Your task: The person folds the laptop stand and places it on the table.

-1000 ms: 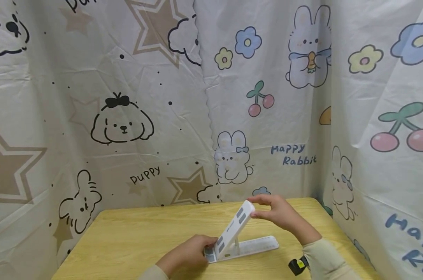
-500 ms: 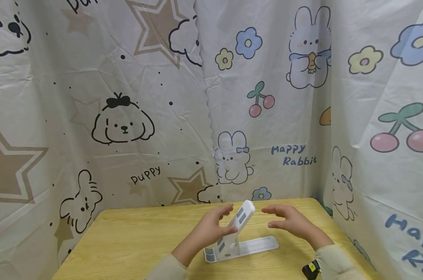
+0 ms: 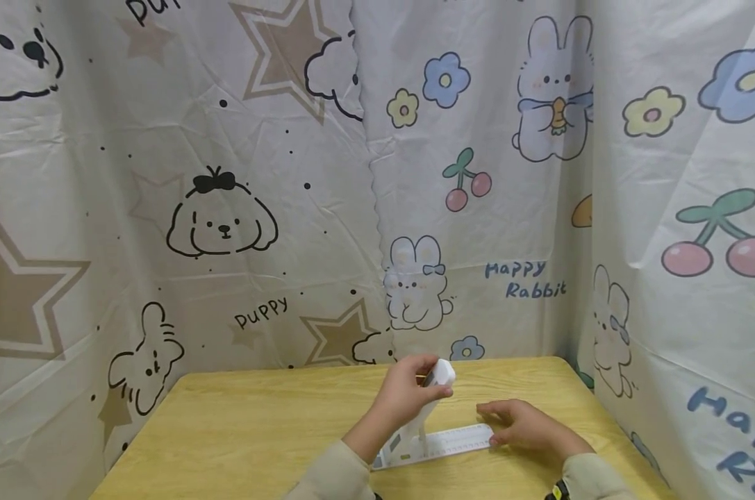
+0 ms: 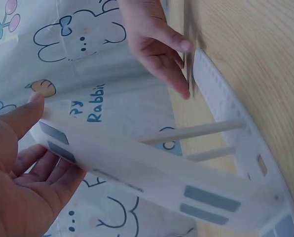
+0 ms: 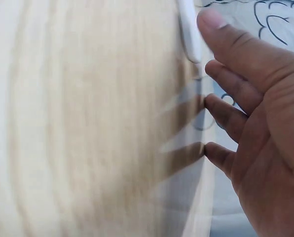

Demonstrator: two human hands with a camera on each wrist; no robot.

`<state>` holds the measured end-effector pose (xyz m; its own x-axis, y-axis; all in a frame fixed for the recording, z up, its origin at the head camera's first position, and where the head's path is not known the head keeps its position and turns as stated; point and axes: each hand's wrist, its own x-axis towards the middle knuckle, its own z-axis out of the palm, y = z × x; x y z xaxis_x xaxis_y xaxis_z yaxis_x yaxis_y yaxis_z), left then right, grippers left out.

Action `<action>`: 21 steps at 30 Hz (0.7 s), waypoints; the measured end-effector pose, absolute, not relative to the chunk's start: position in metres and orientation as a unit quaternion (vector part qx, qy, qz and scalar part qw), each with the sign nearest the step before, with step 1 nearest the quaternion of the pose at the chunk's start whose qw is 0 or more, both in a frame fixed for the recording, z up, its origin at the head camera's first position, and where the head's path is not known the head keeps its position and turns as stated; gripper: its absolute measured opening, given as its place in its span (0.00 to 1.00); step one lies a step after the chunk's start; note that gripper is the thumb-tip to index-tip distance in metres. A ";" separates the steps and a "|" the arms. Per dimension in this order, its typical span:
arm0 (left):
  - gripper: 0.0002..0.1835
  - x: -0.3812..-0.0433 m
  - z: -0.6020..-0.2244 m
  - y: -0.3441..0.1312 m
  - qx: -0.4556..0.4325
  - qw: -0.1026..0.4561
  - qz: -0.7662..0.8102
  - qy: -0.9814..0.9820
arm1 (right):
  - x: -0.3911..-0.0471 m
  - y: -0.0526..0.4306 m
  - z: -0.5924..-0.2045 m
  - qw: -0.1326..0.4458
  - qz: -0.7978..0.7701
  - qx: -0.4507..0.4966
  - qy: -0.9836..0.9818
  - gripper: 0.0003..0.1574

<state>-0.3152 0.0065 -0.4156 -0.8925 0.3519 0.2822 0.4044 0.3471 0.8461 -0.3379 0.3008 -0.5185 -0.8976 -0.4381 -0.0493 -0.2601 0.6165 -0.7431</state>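
Note:
A white folding stand [image 3: 458, 439] with grey pads is on the wooden table, its upper panel [image 4: 122, 153] tilted up from the base on two thin struts [image 4: 196, 132]. My left hand [image 3: 408, 392] grips the raised end of that panel, thumb along one edge and fingers under the other. At the base's far right end, my right hand [image 3: 527, 427] hovers with fingers loosely bent and nothing in them. In the right wrist view, the thumb of the right hand [image 5: 270, 108] is right by the base's white end. The left forearm hides the panel's lower part in the head view.
The yellow wood-grain table [image 3: 246, 423] extends left of the stand. Behind it and to the right hangs a printed curtain [image 3: 227, 305] with puppies, rabbits and cherries. A black-and-yellow wrist device [image 3: 558, 490] sits by the right sleeve.
My left hand has gone from the stand's hinge end up to the panel's raised end and taken hold there. My right hand let go of that end and came down beside the base.

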 end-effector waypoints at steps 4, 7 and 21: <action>0.29 -0.311 -0.420 0.010 -0.220 0.045 -0.526 -0.820 | -0.337 0.301 -0.528 0.111 -0.373 -0.209 0.897 0.37; 0.30 -0.309 -0.421 0.012 -0.213 0.056 -0.525 -0.822 | -0.338 0.300 -0.529 0.104 -0.358 -0.217 0.902 0.32; 0.27 -0.328 -0.417 0.000 -0.295 0.009 -0.500 -0.814 | -0.324 0.301 -0.523 0.123 -0.337 -0.239 0.902 0.18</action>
<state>-0.3285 -0.0003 -0.4174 -0.8255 0.4718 0.3098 0.4898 0.3259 0.8086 -0.3236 0.3008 -0.5233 -0.8559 -0.5137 -0.0603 -0.3485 0.6589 -0.6667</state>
